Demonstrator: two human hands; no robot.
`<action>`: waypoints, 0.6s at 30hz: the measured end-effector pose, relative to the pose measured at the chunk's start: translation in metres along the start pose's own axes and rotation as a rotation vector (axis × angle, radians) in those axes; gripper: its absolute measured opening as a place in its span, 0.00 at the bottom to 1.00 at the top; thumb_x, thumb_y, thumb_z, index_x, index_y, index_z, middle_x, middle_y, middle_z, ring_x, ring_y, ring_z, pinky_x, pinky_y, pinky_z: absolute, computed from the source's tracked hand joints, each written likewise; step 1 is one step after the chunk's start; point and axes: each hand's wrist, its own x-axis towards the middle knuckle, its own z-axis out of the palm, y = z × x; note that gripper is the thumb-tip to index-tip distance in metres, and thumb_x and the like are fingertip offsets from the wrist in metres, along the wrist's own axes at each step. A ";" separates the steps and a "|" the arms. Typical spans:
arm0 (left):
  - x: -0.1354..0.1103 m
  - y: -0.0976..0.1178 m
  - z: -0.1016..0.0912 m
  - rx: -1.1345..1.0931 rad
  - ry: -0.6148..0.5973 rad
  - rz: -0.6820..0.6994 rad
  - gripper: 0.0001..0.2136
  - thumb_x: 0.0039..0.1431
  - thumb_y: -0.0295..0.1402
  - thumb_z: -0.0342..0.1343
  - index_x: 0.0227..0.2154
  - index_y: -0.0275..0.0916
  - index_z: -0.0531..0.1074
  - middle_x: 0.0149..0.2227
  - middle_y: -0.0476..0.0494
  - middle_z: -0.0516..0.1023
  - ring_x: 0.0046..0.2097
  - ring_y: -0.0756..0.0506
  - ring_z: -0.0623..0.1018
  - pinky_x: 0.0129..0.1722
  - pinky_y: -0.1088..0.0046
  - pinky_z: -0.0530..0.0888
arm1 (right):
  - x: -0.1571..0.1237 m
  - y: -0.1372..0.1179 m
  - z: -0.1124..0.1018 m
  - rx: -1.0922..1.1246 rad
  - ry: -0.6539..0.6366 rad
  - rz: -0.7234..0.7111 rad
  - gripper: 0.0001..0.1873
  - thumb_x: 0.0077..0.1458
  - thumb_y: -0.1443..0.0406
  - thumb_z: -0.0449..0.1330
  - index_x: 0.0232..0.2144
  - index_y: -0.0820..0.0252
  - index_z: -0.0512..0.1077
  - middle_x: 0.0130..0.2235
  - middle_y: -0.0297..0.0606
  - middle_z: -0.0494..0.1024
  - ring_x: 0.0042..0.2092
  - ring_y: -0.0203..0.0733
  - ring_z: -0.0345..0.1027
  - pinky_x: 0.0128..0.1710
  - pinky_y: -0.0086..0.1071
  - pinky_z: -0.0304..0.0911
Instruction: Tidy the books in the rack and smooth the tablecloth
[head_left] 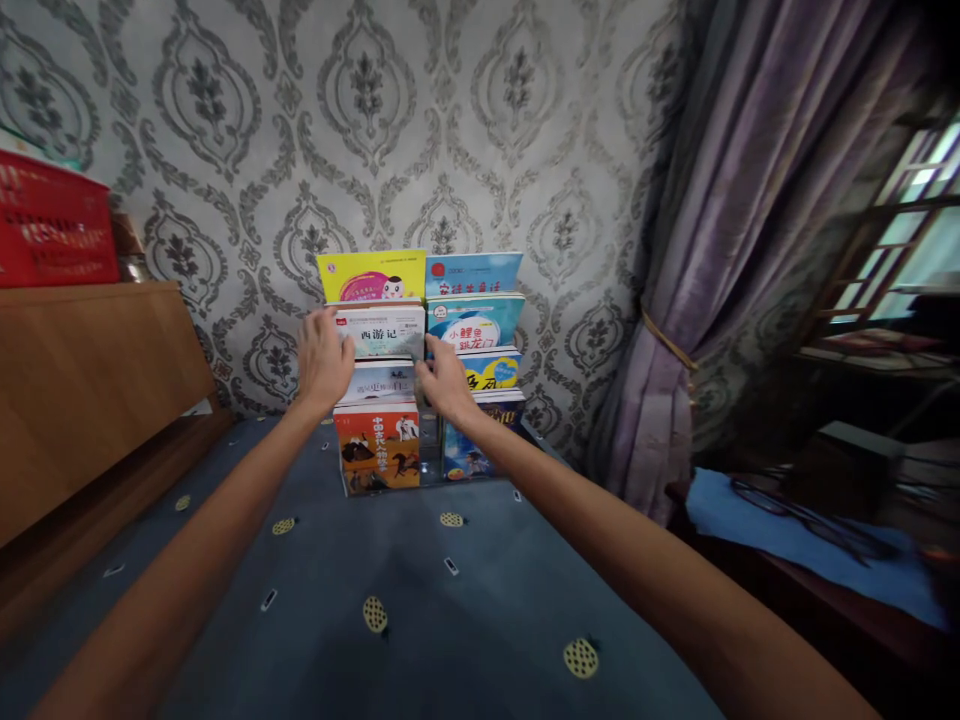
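Note:
A white book [380, 336] stands in the left column of a tiered row of books. My left hand [322, 362] grips its left edge, the thumb on the front and the fingers around the side. At its right edge is my right hand [448, 382], finger and thumb closed against the side. Behind the white book rises a yellow book [371, 270]; a pale book [379, 382] and an orange book [379, 445] stand in front. The right column has a light-blue book [474, 272], a teal book [480, 320], a yellow-and-blue book [499, 372] and a dark-blue book [469, 455].
The books stand on a blue pineapple-print cloth [300, 620] against a patterned wall [442, 120]. On the left, a red basket [56, 225] sits on a wooden cabinet [97, 390]. A purple curtain [675, 250] hangs at right, near glasses [810, 515] on a blue cloth [720, 505].

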 end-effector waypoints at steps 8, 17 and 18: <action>0.019 0.073 0.007 0.125 -0.207 0.347 0.19 0.65 0.28 0.45 0.58 0.35 0.61 0.61 0.33 0.65 0.65 0.35 0.60 0.65 0.52 0.59 | 0.026 0.039 -0.069 -0.327 0.168 -0.078 0.26 0.54 0.71 0.50 0.56 0.65 0.66 0.63 0.54 0.63 0.64 0.58 0.55 0.63 0.55 0.53; 0.057 0.111 0.047 0.322 -0.454 0.441 0.16 0.68 0.29 0.41 0.54 0.30 0.65 0.54 0.29 0.70 0.58 0.34 0.67 0.57 0.51 0.62 | 0.054 0.080 -0.098 -0.466 0.159 -0.034 0.27 0.53 0.70 0.51 0.57 0.63 0.63 0.62 0.53 0.64 0.62 0.61 0.56 0.58 0.59 0.57; 0.059 0.113 0.049 0.347 -0.478 0.428 0.16 0.68 0.30 0.41 0.52 0.31 0.67 0.53 0.30 0.71 0.57 0.34 0.67 0.57 0.52 0.62 | 0.057 0.083 -0.099 -0.439 0.153 -0.038 0.27 0.53 0.70 0.51 0.57 0.63 0.63 0.61 0.54 0.65 0.61 0.59 0.58 0.59 0.57 0.58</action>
